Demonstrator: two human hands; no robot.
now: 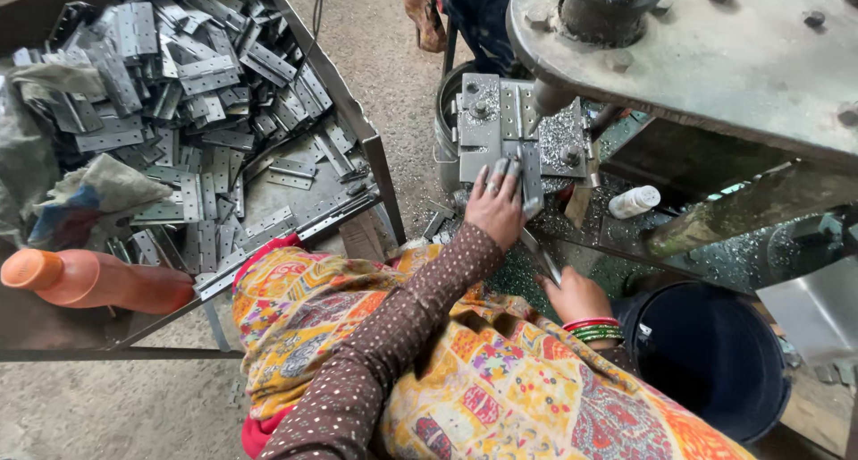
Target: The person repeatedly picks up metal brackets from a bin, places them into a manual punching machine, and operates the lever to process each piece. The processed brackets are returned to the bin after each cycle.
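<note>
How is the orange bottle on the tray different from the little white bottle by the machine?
The orange bottle is much larger than the white bottle. The orange bottle lies on the tray at the person's left, beside the heap of metal hinges; the white bottle lies among metal shavings under the machine table, to the right of the left hand. The orange bottle's cap is orange; the white bottle's cap end is hard to make out. Both lie on their sides, untouched.

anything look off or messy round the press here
Metal shavings are strewn over the bench below the press, around a small white bottle lying on its side. The hinge plates in the tray are heaped at random angles.
</note>
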